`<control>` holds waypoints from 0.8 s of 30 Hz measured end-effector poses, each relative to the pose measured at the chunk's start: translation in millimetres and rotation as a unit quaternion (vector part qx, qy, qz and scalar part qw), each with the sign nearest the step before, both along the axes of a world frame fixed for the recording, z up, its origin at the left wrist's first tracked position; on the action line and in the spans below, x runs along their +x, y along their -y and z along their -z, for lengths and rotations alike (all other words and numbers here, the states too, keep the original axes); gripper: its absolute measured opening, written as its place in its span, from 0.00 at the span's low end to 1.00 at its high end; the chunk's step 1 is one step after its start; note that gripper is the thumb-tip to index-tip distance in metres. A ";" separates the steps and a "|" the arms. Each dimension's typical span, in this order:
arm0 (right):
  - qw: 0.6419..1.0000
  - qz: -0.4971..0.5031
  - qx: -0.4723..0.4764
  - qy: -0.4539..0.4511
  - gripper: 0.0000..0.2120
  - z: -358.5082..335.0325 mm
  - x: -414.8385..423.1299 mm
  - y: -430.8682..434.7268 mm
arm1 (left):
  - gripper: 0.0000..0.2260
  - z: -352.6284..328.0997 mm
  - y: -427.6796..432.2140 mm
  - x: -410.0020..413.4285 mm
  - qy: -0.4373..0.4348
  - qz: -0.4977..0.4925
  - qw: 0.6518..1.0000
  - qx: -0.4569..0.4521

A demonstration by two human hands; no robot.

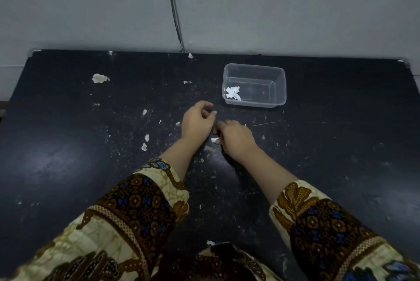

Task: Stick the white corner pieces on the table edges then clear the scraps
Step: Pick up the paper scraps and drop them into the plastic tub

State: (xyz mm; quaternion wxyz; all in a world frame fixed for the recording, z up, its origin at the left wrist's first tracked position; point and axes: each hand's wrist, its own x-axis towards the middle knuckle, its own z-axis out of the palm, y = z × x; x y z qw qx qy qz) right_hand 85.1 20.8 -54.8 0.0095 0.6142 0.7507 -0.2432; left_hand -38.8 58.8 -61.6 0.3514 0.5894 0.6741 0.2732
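Note:
A clear plastic container (278, 86) stands on the black table (68, 155) at the back, right of centre, with a few white paper scraps (232, 93) in its left end. My right hand (236, 138) rests on the table near the middle, fingers curled, pinching a small white scrap (214, 140) at its thumb side. Just left of it and a little farther back, my left hand (196, 120) hovers with fingers loosely curled; a tiny pale bit shows at its fingertips, too small to tell what it is.
The black tabletop is scratched and chipped, with pale flakes (99, 78) scattered over its left and middle. A grey wall (272, 8) runs along the far edge, with a dark seam (175, 12) down it. Patterned sleeves (136, 208) cover both forearms.

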 end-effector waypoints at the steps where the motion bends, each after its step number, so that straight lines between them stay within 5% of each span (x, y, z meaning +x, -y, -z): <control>1: 1.000 -0.001 -0.001 0.000 0.11 -0.4 0.3 0.0 | 0.09 0.1 0.5 0.5 0.000 0.000 1.000 -0.001; 24: 0.999 -0.033 0.007 0.036 0.09 2.9 -2.4 2.3 | 0.09 -0.4 -0.2 0.3 0.013 -0.006 1.000 -0.003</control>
